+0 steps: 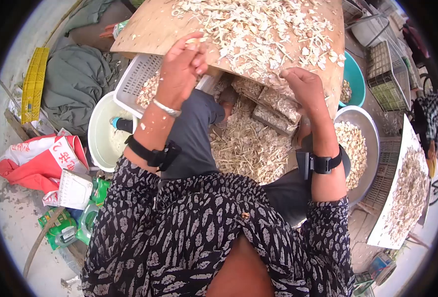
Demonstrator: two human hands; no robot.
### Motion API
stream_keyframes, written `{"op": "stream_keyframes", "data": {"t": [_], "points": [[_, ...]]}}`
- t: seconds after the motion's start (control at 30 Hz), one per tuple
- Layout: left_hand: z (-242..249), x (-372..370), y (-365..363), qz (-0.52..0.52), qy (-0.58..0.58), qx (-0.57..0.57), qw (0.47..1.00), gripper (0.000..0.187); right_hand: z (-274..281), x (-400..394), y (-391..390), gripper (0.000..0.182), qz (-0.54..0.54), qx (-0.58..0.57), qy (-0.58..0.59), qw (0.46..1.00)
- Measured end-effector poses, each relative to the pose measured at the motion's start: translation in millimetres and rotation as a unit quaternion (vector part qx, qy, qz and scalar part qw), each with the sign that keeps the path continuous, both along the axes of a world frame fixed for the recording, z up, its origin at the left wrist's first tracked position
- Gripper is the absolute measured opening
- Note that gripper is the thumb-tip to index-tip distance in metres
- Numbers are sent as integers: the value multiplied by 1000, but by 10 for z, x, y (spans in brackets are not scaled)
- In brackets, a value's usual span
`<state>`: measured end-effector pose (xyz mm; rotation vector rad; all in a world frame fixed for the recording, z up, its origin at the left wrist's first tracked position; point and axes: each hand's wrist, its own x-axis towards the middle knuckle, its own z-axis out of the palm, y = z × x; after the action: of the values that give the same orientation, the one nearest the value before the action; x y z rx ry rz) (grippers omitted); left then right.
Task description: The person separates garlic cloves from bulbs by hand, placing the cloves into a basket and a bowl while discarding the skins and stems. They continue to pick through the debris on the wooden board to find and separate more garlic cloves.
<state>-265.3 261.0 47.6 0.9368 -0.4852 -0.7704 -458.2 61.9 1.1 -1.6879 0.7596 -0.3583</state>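
My left hand (182,69) is raised at the near left edge of the wooden board (152,30), its fingers curled on what looks like a garlic clove (193,42). My right hand (304,88) is closed at the board's near edge, thumb against the bent fingers; whatever it may hold is too small to make out. Dry garlic skins and stalks (258,29) cover much of the board between and beyond the hands. Under my left forearm, a white perforated basket (132,81) holds cloves.
On my right stand a metal basin (372,148) of cloves and a teal tub (355,74). To the left are a pale bucket (96,133) and a red-white sack (36,163). Bricks (278,106) and garlic waste (251,153) lie between my legs. Another person (429,119) is at far right.
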Motion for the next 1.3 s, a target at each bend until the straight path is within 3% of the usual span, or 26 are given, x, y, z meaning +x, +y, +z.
{"op": "stream_keyframes", "data": {"t": [0.13, 0.17, 0.2, 0.23, 0.27, 0.3, 0.33, 0.37, 0.43, 0.47, 0.5, 0.53, 0.6, 0.67, 0.73, 0.77, 0.87, 0.93, 0.97, 1.03, 1.07, 1.1, 1.13, 1.2, 1.27, 1.3], "points": [[-163, 872, 645, 192, -118, 206, 952, 23, 0, -299, -433, 24, -108, -36, -23, 993], [-288, 1083, 792, 194, -148, 306, 920, 23, -96, -396, -608, 24, -136, -17, -23, 990], [-493, 1369, 1010, 133, -189, 410, 883, 25, -93, -506, -741, 24, -149, -20, -24, 988], [-526, 1435, 1047, 48, -259, 575, 774, 34, -84, -619, -836, 22, -207, 40, -29, 977], [-532, 1514, 921, 43, -264, 572, 775, 34, -46, -693, -922, 20, -263, 98, -38, 959], [-498, 1605, 759, 42, -612, 506, 606, 38, 8, -754, -972, 18, -288, 122, -55, 948], [-449, 1648, 643, 37, -864, 365, 346, 43, 18, -789, -1048, 18, -290, 124, -53, 947], [-143, 1365, 27, 6, -693, 505, 514, 42, 12, -814, -1127, 18, -305, 154, -100, 934], [-137, 1017, -1105, 29, -641, 336, 689, 20, 46, -796, -1244, 19, -326, 192, -167, 910], [-14, 522, -1671, -25, -625, 305, 719, 19, 61, -761, -1297, 19, -328, 195, -167, 909], [-15, 153, -2181, -61, -652, 293, 696, 27, 72, -718, -1362, 19, -339, 189, -173, 905], [-131, -118, -2622, -81, -683, 207, 696, 29, 68, -686, -1421, 19, -351, 182, -179, 901], [-639, -488, -3381, -83, -765, 99, 631, 35, 29, -660, -1519, 19, -362, 181, -182, 896], [-923, -840, -3782, -142, -778, 119, 601, 40, -29, -665, -1589, 19, -372, 179, -182, 892], [-1097, -1151, -3705, -215, -779, 212, 550, 51, -84, -671, -1653, 18, -376, 196, -196, 884], [-1302, -1243, -3611, -183, -819, 194, 508, 59, -104, -694, -1669, 17, -362, 200, -203, 888], [-1240, -1490, -2897, -206, -784, 172, 559, 70, -91, -704, -1635, 16, -361, 208, -199, 887], [-1250, -1514, -2459, -136, -805, 86, 571, 52, -85, -696, -1549, 17, -343, 208, -196, 895], [-1202, -1405, -2372, -133, -805, 90, 572, 52, -99, -709, -1507, 17, -333, 209, -190, 900], [-816, -1085, -2278, -269, -643, 136, 704, 28, -109, -684, -1449, 18, -320, 208, -185, 906], [-776, -893, -2324, -151, -663, 145, 718, 20, -122, -652, -1398, 18, -310, 208, -175, 911], [-767, -671, -2448, -31, -675, 150, 722, 14, -101, -606, -1351, 18, -312, 182, -162, 918], [-776, -487, -2560, -25, -684, 154, 712, 15, -108, -556, -1343, 18, -315, 182, -166, 916], [-924, -318, -2751, -69, -693, 179, 695, 14, -143, -442, -1379, 17, -284, 157, -146, 935], [-1109, -273, -2890, -112, -742, 271, 603, 15, -144, -330, -1390, 17, -285, 157, -144, 935], [-1036, -299, -2912, -147, -722, 299, 607, 15, -163, -290, -1394, 17, -280, 138, -126, 942]]}}
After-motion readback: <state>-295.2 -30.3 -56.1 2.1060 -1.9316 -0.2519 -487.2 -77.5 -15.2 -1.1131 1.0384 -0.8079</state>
